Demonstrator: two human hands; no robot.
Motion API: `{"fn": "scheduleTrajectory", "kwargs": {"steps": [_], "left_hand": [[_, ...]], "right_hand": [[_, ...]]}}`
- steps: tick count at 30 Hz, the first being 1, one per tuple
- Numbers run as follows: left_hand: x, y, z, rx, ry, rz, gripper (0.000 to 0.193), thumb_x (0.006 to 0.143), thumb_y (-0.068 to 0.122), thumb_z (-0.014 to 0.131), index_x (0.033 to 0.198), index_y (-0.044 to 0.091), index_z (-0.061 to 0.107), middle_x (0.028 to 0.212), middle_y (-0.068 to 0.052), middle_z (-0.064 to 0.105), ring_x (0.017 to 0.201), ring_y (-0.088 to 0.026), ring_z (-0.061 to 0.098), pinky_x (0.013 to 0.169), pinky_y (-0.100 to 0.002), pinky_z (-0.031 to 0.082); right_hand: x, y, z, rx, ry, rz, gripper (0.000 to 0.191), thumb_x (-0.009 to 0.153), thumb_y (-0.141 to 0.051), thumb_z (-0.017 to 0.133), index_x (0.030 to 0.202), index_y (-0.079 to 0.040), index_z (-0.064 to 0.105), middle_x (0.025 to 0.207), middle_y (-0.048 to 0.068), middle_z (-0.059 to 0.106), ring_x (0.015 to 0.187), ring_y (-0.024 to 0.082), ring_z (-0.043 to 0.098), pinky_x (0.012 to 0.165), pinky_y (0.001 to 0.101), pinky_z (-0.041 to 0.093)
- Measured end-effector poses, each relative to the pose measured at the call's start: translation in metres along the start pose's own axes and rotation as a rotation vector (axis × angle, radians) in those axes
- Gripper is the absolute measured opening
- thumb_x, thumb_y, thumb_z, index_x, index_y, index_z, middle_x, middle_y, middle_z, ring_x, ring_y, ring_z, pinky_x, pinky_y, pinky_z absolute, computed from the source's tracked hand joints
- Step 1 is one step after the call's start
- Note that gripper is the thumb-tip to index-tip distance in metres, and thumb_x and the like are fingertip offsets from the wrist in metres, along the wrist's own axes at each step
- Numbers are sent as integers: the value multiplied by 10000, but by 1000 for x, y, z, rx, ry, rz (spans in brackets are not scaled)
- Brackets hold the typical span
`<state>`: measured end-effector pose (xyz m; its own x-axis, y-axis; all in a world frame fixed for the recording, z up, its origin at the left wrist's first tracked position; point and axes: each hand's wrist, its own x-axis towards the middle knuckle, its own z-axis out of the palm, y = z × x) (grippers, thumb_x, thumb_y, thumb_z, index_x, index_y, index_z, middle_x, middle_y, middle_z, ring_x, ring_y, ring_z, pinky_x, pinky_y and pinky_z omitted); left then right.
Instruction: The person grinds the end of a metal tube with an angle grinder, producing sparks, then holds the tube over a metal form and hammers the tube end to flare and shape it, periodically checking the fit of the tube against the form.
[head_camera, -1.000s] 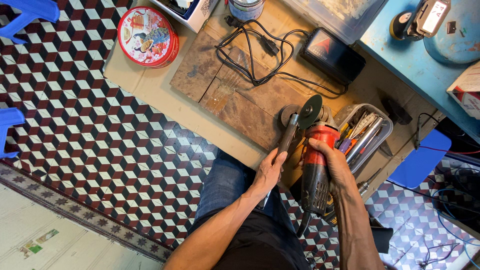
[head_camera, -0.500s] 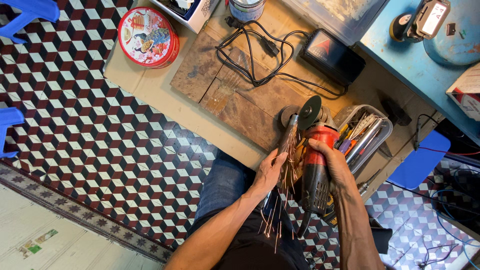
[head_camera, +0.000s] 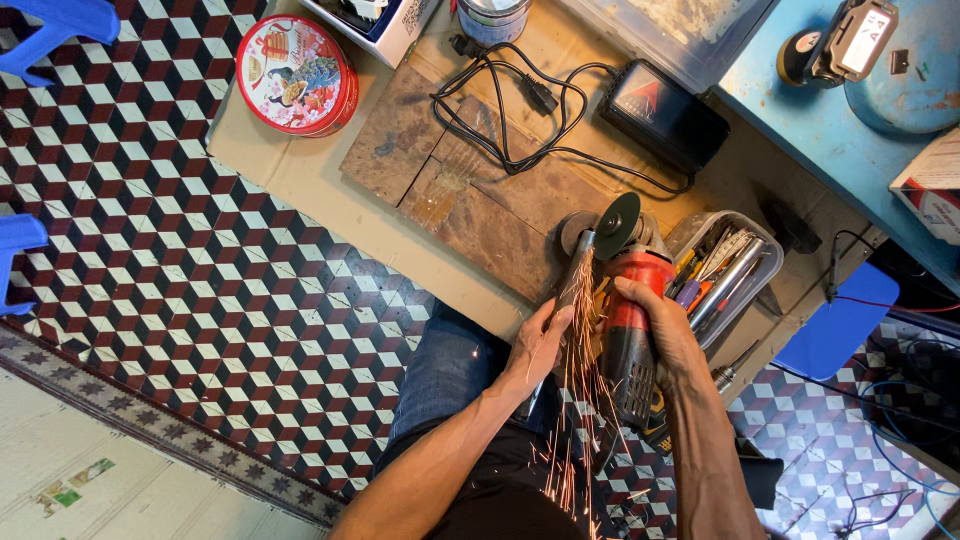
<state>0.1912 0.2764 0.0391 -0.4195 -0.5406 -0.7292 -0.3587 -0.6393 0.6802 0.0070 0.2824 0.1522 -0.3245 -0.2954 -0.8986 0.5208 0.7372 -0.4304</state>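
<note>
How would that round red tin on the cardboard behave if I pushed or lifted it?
The round red tin lies flat on its broad base on the cardboard, so it would probably slide, not tip or roll. It looks like rigid metal, likely stiff in the hand. Its glossy lid may be slippery.

The floor (head_camera: 200, 300) is laid with small tiles in a cube pattern of dark red, black and white. A darker patterned border strip (head_camera: 150, 440) runs along its lower left, with pale worn concrete (head_camera: 100, 490) beyond it. A tan sheet of cardboard (head_camera: 300, 180) lies flat on the tiles, and a stained brown wooden board (head_camera: 470, 200) rests on it. Blue plastic stools (head_camera: 50, 20) stand at the upper left edge, and another blue plastic stool (head_camera: 835, 330) sits at the right. A blue-painted tabletop (head_camera: 800, 110) fills the upper right corner. The light is even and bright.
</note>
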Motion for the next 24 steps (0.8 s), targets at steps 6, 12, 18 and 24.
{"fn": "scheduleTrajectory", "kwargs": {"steps": [6, 12, 18, 24], "left_hand": [[-6, 11, -1, -145, -49, 34, 583, 1010, 515, 555, 1434, 117, 598, 816, 26, 651, 655, -61, 568, 588, -252, 484], [-10, 24, -5, -168, -65, -111, 584, 991, 518, 578, 1435, 139, 581, 628, 38, 483, 501, -62, 462, 441, -256, 386], [-9, 14, -4, -151, -66, -74, 580, 995, 515, 552, 1452, 160, 592, 598, 50, 467, 492, -50, 446, 437, -250, 379], [5, -7, 2, -206, -59, 73, 534, 1043, 490, 562, 1421, 115, 605, 754, 76, 540, 610, -34, 489, 529, -234, 400]], "right_hand": [[0, -1, 0, -10, 15, 13, 700, 772, -468, 773, 1173, 83, 613, 816, 134, 702, 559, 198, 682, 507, 311, 573], [-2, -4, 0, -59, 22, 18, 707, 770, -486, 754, 1174, 77, 615, 798, 146, 720, 561, 207, 692, 509, 312, 575], [-5, -9, 3, -60, 21, 36, 697, 769, -484, 735, 1172, 73, 618, 782, 178, 734, 580, 235, 710, 514, 327, 586], [-6, -11, 3, -34, 7, 47, 689, 775, -476, 741, 1156, 87, 626, 787, 185, 732, 595, 236, 717, 539, 323, 594]]}}
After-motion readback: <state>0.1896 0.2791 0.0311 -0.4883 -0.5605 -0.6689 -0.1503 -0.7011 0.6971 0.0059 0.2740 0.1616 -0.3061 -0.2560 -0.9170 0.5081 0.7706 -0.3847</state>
